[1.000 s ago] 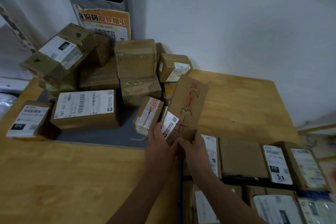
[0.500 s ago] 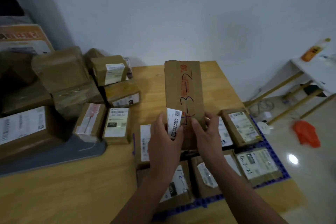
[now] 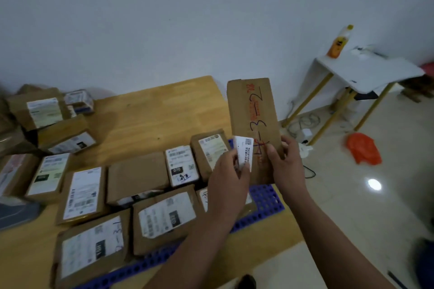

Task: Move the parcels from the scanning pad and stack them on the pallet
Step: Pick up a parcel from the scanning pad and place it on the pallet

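Observation:
A long flat cardboard parcel [image 3: 252,112] with handwritten numbers and a small white label is held upright in the air above the right end of the blue pallet [image 3: 265,202]. My left hand [image 3: 229,180] grips its lower left edge over the label. My right hand [image 3: 285,164] grips its lower right edge. Several labelled brown parcels [image 3: 164,216] lie flat in rows on the pallet. The grey scanning pad [image 3: 16,213] shows only as a corner at the far left, with more parcels [image 3: 44,110] piled behind it.
The pallet sits on a wooden table [image 3: 145,112] whose right edge lies just under the held parcel. Beyond it are a tiled floor, a white side table [image 3: 366,70] with an orange bottle [image 3: 338,42], cables and an orange bag [image 3: 362,148].
The held parcel has travelled right, from the pile at the scanning pad to above the pallet's right end. The view has swung right with it. Both hands kept their hold.

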